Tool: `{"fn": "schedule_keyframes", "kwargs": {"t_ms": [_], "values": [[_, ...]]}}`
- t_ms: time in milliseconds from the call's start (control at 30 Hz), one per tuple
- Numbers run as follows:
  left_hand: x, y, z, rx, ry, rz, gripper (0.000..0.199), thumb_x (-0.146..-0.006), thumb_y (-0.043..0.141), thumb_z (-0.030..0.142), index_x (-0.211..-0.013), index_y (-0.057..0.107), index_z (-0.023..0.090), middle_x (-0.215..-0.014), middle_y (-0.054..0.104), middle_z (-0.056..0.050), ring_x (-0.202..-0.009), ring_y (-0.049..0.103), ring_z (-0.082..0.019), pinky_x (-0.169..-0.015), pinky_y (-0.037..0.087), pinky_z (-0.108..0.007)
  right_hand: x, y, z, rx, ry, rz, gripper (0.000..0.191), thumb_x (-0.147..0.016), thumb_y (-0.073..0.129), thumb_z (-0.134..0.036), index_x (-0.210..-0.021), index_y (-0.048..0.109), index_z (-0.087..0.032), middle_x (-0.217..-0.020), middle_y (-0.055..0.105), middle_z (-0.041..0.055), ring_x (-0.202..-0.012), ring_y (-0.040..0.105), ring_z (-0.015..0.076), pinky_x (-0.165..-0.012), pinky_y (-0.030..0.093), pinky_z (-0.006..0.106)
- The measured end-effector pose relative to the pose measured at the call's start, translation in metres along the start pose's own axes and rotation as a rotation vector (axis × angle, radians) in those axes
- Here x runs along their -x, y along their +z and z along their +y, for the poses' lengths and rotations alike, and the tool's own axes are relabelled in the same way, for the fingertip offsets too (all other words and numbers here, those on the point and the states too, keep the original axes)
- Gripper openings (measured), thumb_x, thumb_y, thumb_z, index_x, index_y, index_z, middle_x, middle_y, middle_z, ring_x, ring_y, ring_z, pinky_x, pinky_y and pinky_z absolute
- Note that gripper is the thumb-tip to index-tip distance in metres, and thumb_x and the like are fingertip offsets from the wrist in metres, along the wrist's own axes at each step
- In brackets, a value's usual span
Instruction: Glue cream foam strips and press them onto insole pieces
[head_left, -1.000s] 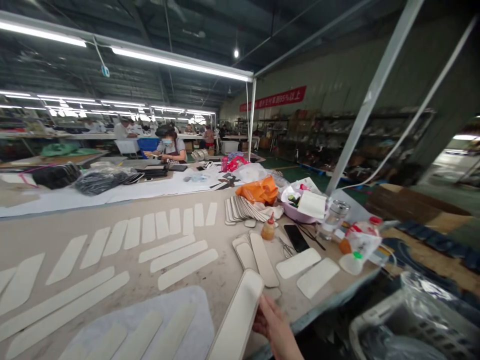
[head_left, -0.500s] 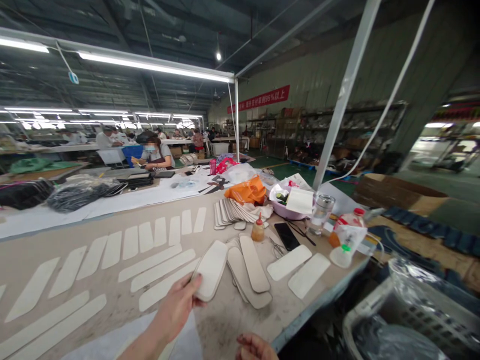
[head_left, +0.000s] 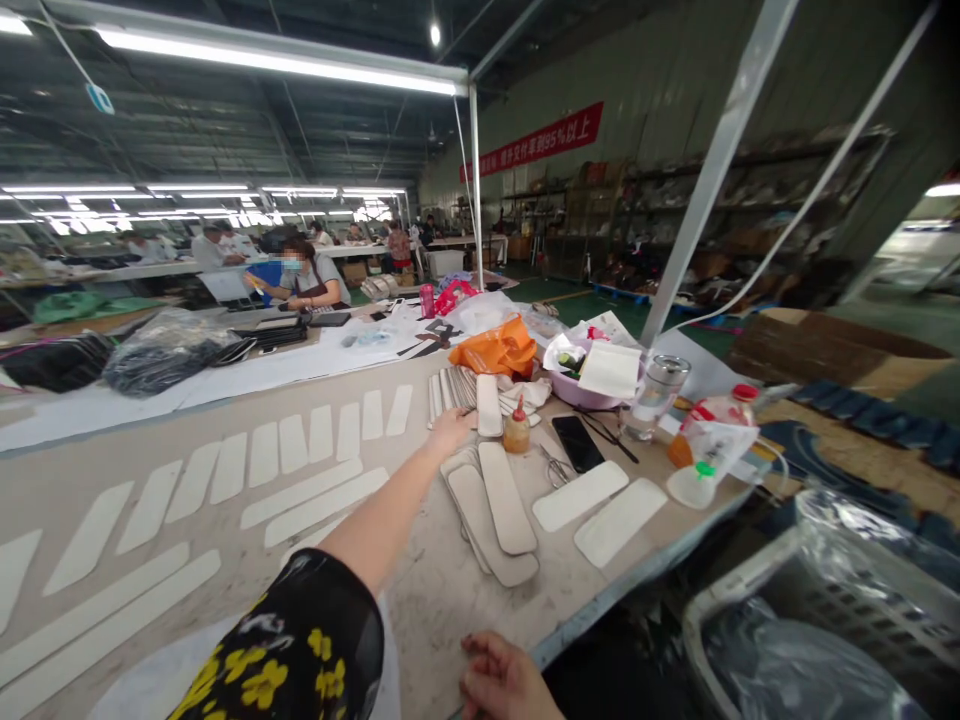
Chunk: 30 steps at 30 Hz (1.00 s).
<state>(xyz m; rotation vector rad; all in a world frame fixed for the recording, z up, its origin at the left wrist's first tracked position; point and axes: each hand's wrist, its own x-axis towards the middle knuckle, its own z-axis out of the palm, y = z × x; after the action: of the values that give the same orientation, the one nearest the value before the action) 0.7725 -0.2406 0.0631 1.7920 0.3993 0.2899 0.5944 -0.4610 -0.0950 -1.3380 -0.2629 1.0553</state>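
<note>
Pale, round-cornered panel (head_left: 489, 404) stands at the left hand's (head_left: 448, 432) fingertips, at the right end of a fanned row of similar pieces (head_left: 450, 392); whether the fingers grip it or only touch it, one cannot tell. The right hand (head_left: 504, 682), loosely curled with nothing seen in its grasp, is at the table's (head_left: 427, 610) near edge. Between the hands lies an overlapping pile of beige panels (head_left: 508, 500). Right of the pile are two cream pieces (head_left: 581, 496), scissors (head_left: 556, 470) and a black phone (head_left: 577, 444). An amber bottle (head_left: 517, 432) with a red nozzle stands just beside the panel. Beyond are an orange bag (head_left: 495, 348) and a lilac basin (head_left: 592, 390).
</note>
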Motion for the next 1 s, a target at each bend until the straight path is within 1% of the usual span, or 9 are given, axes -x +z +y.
{"fn": "schedule_keyframes", "kwargs": {"t_ms": [100, 200, 267, 333, 433, 600, 767, 867, 1000], "values": [[0.053, 0.007, -0.027, -0.134, 0.037, -0.056, 0.025, -0.070, 0.068, 0.034, -0.083, 0.068, 0.012, -0.088, 0.070, -0.009, -0.087, 0.062, -0.022, -0.082, 0.046, -0.033, 0.009, 0.001, -0.007, 0.072, -0.016, 0.032, 0.047, -0.067, 0.066, -0.048, -0.101, 0.055, -0.017, -0.074, 0.054, -0.0020, -0.053, 0.057, 0.0116, -0.043, 0.042, 0.021], [0.127, 0.000, -0.057, -0.209, 0.067, -0.108, 0.021, -0.073, 0.064, 0.029, -0.086, 0.070, 0.015, -0.093, 0.070, -0.009, -0.085, 0.063, -0.021, -0.080, 0.047, -0.032, 0.021, -0.007, -0.017, 0.383, -0.326, 0.226, 0.031, -0.080, 0.055, -0.041, -0.101, 0.058, -0.018, -0.081, 0.059, 0.0045, -0.065, 0.060, 0.0156, -0.057, 0.051, 0.029], [0.176, -0.013, -0.076, -0.320, 0.126, -0.156, 0.021, -0.078, 0.056, 0.028, -0.091, 0.069, 0.017, -0.096, 0.069, -0.007, -0.086, 0.063, -0.019, -0.079, 0.048, -0.030, 0.028, -0.018, -0.027, 0.668, -0.574, 0.453, 0.027, -0.085, 0.050, -0.035, -0.107, 0.059, -0.020, -0.095, 0.060, 0.0100, -0.082, 0.060, 0.0198, -0.073, 0.051, 0.035], [0.219, -0.029, -0.090, -0.404, 0.127, -0.153, 0.019, -0.079, 0.055, 0.025, -0.091, 0.069, 0.019, -0.096, 0.069, -0.006, -0.090, 0.063, -0.019, -0.082, 0.048, -0.030, 0.031, -0.034, -0.038, 0.926, -0.722, 0.651, 0.032, -0.086, 0.050, -0.032, -0.115, 0.057, -0.022, -0.110, 0.057, 0.0134, -0.099, 0.055, 0.0252, -0.086, 0.047, 0.043], [0.266, -0.056, -0.097, -0.483, 0.134, -0.136, 0.017, -0.078, 0.057, 0.023, -0.089, 0.069, 0.021, -0.093, 0.068, -0.005, -0.090, 0.062, -0.018, -0.084, 0.048, -0.030, 0.021, -0.060, -0.047, 1.247, -0.825, 0.750, 0.039, -0.085, 0.049, -0.033, -0.121, 0.056, -0.019, -0.120, 0.051, 0.0175, -0.111, 0.047, 0.0321, -0.092, 0.041, 0.052], [0.319, -0.115, -0.099, -0.613, 0.173, 0.052, 0.020, -0.084, 0.053, 0.029, -0.090, 0.069, 0.019, -0.087, 0.066, -0.008, -0.086, 0.060, -0.018, -0.080, 0.048, -0.030, -0.003, -0.073, -0.048, 1.377, -0.978, 0.679, 0.029, -0.088, 0.047, -0.032, -0.100, 0.067, -0.016, -0.103, 0.062, 0.0139, -0.100, 0.054, 0.0278, -0.091, 0.042, 0.048], [0.366, -0.174, -0.122, -0.780, 0.095, 0.242, 0.022, -0.087, 0.050, 0.031, -0.086, 0.069, 0.020, -0.084, 0.065, -0.007, -0.081, 0.060, -0.017, -0.074, 0.048, -0.029, 0.020, -0.035, -0.058, 1.392, -1.067, 0.502, 0.031, -0.087, 0.051, -0.034, -0.113, 0.062, -0.023, -0.097, 0.064, 0.0085, -0.090, 0.058, 0.0215, -0.085, 0.047, 0.035], [0.366, -0.204, -0.135, -0.893, 0.078, 0.282, 0.024, -0.088, 0.048, 0.032, -0.087, 0.069, 0.020, -0.086, 0.065, -0.007, -0.083, 0.060, -0.018, -0.076, 0.048, -0.029, 0.031, 0.001, -0.044, 1.481, -1.069, 0.287, 0.035, -0.087, 0.049, -0.032, -0.121, 0.058, -0.027, -0.088, 0.065, 0.0071, -0.080, 0.061, 0.0189, -0.071, 0.051, 0.027], [0.328, -0.232, -0.142, -1.085, 0.064, 0.238, 0.029, -0.091, 0.042, 0.032, -0.095, 0.069, 0.020, -0.092, 0.065, -0.007, -0.088, 0.059, -0.018, -0.082, 0.046, -0.030, 0.028, 0.048, -0.005, 1.506, -0.994, -0.010, 0.035, -0.088, 0.047, -0.025, -0.122, 0.057, -0.024, -0.075, 0.064, 0.0049, -0.067, 0.063, 0.0156, -0.059, 0.051, 0.021]]}}
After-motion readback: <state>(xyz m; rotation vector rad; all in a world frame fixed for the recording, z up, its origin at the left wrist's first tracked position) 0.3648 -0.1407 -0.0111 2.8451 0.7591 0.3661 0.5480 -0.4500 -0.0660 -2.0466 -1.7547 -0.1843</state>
